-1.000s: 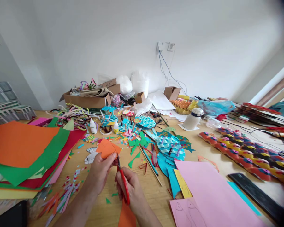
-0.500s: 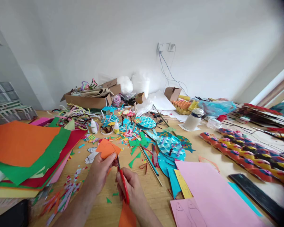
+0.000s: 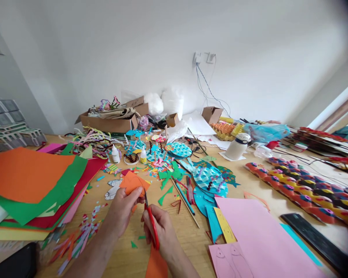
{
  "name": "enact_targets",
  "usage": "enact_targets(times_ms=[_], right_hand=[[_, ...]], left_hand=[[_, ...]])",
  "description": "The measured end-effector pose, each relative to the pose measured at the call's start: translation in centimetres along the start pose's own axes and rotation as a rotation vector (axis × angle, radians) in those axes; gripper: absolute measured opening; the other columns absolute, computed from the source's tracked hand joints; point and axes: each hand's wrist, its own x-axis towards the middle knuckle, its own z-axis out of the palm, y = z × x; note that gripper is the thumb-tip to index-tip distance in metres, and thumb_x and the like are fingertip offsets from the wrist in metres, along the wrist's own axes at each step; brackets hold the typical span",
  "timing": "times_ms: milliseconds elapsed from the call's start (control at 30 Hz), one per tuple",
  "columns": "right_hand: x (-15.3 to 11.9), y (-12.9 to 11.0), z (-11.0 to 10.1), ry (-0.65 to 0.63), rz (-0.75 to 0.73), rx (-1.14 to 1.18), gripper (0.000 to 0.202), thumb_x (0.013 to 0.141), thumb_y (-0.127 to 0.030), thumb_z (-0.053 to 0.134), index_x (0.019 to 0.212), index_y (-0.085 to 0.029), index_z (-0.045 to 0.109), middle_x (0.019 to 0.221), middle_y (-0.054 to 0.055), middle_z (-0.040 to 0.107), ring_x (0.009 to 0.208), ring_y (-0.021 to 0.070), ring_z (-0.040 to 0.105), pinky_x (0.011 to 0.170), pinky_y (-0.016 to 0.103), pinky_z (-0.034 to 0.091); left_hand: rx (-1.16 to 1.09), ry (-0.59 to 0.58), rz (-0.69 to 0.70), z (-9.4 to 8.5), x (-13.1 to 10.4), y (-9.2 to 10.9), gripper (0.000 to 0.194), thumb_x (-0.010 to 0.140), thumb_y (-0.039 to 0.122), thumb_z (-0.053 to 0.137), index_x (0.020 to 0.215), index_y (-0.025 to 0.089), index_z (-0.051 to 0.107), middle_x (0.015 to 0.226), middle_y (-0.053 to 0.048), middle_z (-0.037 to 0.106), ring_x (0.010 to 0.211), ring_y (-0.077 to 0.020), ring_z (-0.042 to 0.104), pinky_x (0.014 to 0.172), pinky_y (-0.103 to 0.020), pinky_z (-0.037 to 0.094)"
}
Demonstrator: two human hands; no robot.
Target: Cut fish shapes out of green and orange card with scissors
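Observation:
Pinched between the thumb and fingers of my left hand is a piece of orange paper with faint drawn lines, held above the table. My right hand grips red-handled scissors, whose dark blades point up and meet the paper's right edge beside my left thumb. Below my right hand an orange strip of paper shows; its upper end is hidden behind the hand. Just left of the held paper lie small fish cut-outs in white and grey. Green paper scraps lie below my hands.
Stacked coloured sheets cover the left side. Ahead are glue bottles and blue paper fish. A pencil lies right of my hands. Pink paper, a painted egg carton and a white flask are further right.
The orange paper in my left hand has tilted slightly, and its right edge has shifted at the scissor blades. Both hands keep their grips; the whole view has moved a little.

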Motion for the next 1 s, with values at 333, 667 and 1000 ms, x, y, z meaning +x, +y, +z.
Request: enact_targets(times_ms=[333,667,1000], right_hand=[[0.09,0.17,-0.11,0.007,-0.014,-0.027,0.037,0.08,-0.048,0.05,0.06,-0.018,0.041,0.042,-0.008,0.037,0.033,0.0046,0.034,0.031,0.014,0.027],[-0.04,0.35,0.12,-0.007,-0.008,-0.043,0.035,0.079,-0.045,0.051,0.059,-0.018,0.043,0.041,-0.008,0.037,0.032,0.0051,0.033,0.031,0.015,0.027],[-0.15,-0.4,0.01,-0.04,0.009,-0.015,0.04,0.078,-0.055,0.048,0.063,-0.018,0.042,0.039,-0.008,0.039,0.032,0.0047,0.034,0.034,0.015,0.026]], left_hand=[[0.0,-0.031,0.0,-0.06,0.06,0.24,0.012,0.057,0.025,0.068,0.054,0.015,0.061,0.049,0.003,0.061,0.051,-0.0125,0.056,0.054,-0.024,0.047],[-0.011,0.029,-0.011,-0.53,0.12,-0.2,0.015,0.056,0.026,0.069,0.056,0.018,0.056,0.051,0.004,0.062,0.052,-0.014,0.058,0.055,-0.025,0.047],[0.006,0.009,0.008,-0.28,-0.02,-0.38,0.014,0.058,0.027,0.068,0.059,0.016,0.061,0.052,0.003,0.062,0.052,-0.014,0.058,0.056,-0.025,0.047]])
